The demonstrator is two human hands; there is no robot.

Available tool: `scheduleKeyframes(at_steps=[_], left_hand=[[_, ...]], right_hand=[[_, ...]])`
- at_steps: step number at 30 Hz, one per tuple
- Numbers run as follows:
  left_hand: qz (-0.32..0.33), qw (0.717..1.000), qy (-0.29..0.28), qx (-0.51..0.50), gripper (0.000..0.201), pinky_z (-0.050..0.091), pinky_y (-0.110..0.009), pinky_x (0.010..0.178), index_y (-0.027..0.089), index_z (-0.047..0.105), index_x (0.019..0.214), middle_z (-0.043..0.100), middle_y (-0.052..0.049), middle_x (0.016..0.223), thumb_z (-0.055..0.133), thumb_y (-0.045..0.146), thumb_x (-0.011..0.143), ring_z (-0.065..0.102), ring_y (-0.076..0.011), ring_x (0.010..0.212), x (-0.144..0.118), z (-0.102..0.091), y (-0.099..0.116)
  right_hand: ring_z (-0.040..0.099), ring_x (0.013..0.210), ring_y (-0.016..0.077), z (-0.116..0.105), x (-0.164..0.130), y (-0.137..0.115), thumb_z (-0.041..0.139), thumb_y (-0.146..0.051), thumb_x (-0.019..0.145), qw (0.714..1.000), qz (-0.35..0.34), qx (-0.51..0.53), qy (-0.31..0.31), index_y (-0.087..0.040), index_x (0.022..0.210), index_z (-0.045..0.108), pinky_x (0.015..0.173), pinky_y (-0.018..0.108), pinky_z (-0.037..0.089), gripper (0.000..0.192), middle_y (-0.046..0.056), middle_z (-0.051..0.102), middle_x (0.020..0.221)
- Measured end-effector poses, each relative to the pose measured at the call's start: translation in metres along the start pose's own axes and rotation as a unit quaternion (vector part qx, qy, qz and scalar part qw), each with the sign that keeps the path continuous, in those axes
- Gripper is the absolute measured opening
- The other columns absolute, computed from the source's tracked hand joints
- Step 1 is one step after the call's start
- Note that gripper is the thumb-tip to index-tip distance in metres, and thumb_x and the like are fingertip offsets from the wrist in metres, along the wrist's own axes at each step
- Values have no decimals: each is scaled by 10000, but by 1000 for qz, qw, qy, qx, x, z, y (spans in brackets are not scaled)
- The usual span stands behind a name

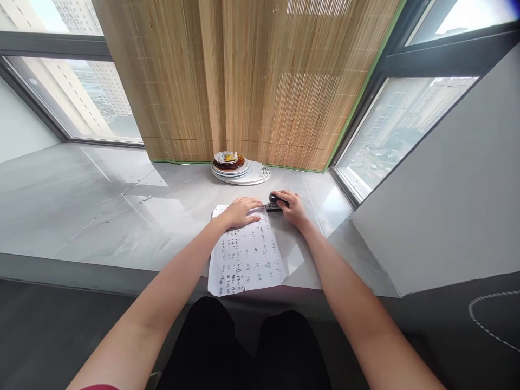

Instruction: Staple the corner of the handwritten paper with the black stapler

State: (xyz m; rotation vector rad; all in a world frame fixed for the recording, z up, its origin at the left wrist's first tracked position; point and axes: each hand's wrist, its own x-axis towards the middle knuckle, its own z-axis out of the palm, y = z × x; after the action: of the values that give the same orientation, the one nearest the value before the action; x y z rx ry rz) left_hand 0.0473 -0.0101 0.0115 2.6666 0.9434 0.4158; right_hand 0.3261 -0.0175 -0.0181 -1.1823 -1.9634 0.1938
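A white sheet of paper (252, 260) covered in rows of handwriting lies on the ledge, its near edge at the ledge's front. My left hand (242, 212) rests flat on the upper part of the paper, fingers stretched to the right. Just past its fingertips, a black stapler (274, 201) meets the upper right corner of the sheet. My right hand (293, 209) is closed over the stapler from the right. Whether the paper's corner is inside the stapler's jaws cannot be made out.
Behind the hands, a stack of plates (231, 169) stands on the grey stone ledge (101, 211). A bamboo blind (244, 81) hangs at the back, with windows on both sides. A white wall (450, 179) bounds the right. My knees (211, 336) are below the front edge.
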Motion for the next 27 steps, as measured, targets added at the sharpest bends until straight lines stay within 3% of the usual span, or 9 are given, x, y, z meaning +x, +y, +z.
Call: scheduleKeyframes(at_steps=[6, 12, 16, 20, 27], left_hand=[[52, 998, 21, 2, 409, 335, -527, 1316, 298, 733, 1451, 678, -64, 1563, 619, 434, 1083, 578, -287, 1476, 8, 13, -12], [70, 994, -82, -2, 491, 186, -575, 1377, 372, 624, 1593, 415, -46, 1789, 550, 493, 1123, 331, -291, 1676, 6, 7, -5], [53, 993, -108, -8, 542, 43, -641, 1389, 420, 560, 1640, 251, -23, 1856, 542, 565, 1118, 221, -327, 1717, 6, 3, -3], [44, 992, -116, -16, 541, 54, -570, 1408, 395, 573, 1639, 288, -6, 1843, 478, 578, 1138, 188, -304, 1727, 5, 0, -9], [61, 988, -142, -8, 591, 21, -607, 1401, 463, 510, 1664, 246, 23, 1858, 507, 641, 1100, 172, -295, 1729, 8, 3, -5]], right_hand=[[701, 1188, 325, -2, 0, -4, 563, -194, 971, 1000, -6, -12, -2, -301, 1320, 795, 1079, 530, 466, 432, 71, 800, 1263], [698, 1178, 332, -3, 1, -10, 558, -200, 979, 1000, -11, -7, -13, -291, 1314, 798, 1059, 536, 459, 422, 81, 800, 1249], [688, 1167, 326, -1, 1, -15, 561, -202, 996, 999, -25, 1, -24, -294, 1341, 791, 1057, 533, 459, 424, 83, 801, 1258], [684, 1151, 320, 0, 1, -15, 568, -189, 1002, 999, -23, 2, -25, -319, 1352, 790, 1056, 533, 477, 433, 76, 796, 1258], [686, 1164, 292, 3, 3, -16, 578, -194, 1022, 997, -51, 52, -24, -356, 1384, 783, 1086, 523, 524, 446, 53, 795, 1253]])
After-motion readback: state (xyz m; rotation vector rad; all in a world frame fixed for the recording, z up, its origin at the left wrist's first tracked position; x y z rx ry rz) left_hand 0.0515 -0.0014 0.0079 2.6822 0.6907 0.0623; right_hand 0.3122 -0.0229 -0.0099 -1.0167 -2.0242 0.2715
